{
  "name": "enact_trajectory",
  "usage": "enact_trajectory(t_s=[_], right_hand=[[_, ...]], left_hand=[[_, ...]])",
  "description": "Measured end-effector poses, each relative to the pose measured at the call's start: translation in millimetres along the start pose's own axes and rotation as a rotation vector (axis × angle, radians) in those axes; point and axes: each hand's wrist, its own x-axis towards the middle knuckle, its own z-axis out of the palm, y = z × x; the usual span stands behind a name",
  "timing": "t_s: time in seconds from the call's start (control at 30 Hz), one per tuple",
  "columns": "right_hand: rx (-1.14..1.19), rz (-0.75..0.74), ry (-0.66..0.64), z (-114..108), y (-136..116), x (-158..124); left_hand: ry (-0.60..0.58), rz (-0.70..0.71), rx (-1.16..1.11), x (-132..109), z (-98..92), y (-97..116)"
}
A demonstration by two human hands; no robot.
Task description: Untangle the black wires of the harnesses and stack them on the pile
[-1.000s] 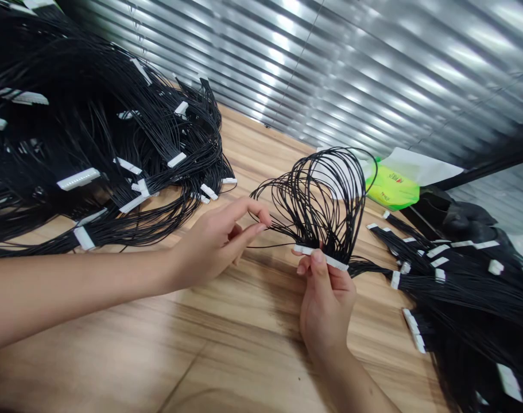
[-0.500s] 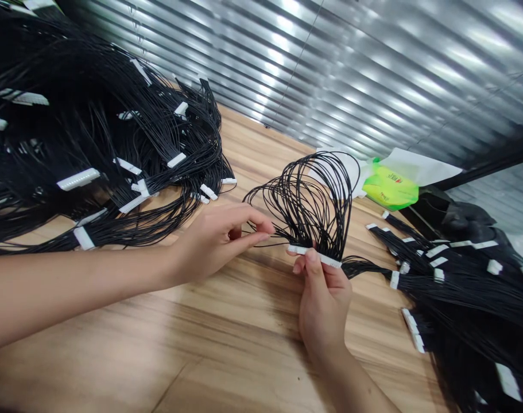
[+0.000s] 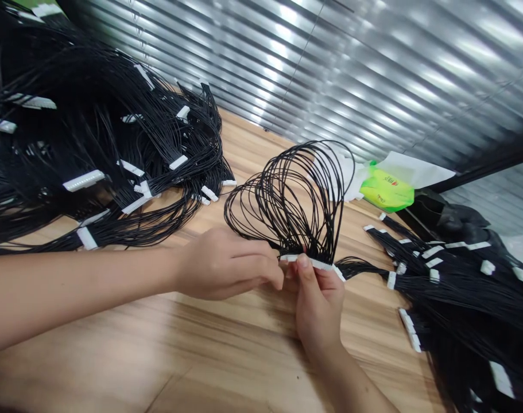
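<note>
A long white wire connector (image 3: 321, 264) is pinched between the thumb and fingers of my right hand (image 3: 319, 310). Thin black wires (image 3: 287, 189) rise from it and arch over in loose loops above the wooden table. At the connector's left end is my left hand (image 3: 231, 265), back turned up and fingers curled closed. Whatever those fingertips grip is hidden behind them. A second white connector end (image 3: 339, 272) shows just right of my right hand's fingers, near a strand of wires running right.
A large heap of black wire harnesses (image 3: 158, 126) with white connectors covers the left side. More harnesses (image 3: 450, 287) lie on the right. Behind them are a green-yellow packet (image 3: 386, 189), white paper (image 3: 420, 169) and a black bag (image 3: 463, 221). Corrugated metal blinds (image 3: 287, 69) stand along the back.
My left hand has moved right to the connector's left end, turning its back up and curling its fingers. My right hand and the connector have shifted slightly left; the wire loops lean further left.
</note>
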Motion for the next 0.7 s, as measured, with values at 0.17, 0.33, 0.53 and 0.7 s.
enact_trajectory(t_s=[0.17,0.33,0.53,0.7], right_hand=[[0.075,0.028,0.063,2.7,-1.6,7.1],[0.094,0.04,0.127,5.4,-4.2,10.8],[0.12,0.048,0.163,6.0,-5.0,10.9],[0.047,0.027,0.137,3.3,-1.3,10.6]], left_hand=[[0.107,-0.139,-0.169,0.5,0.8,-2.6],[0.232,-0.257,-0.042,3.2,1.4,-3.9],[0.167,-0.316,-0.118,0.9,4.9,-5.4],[0.034,-0.41,-0.184,0.6,7.2,-4.6]])
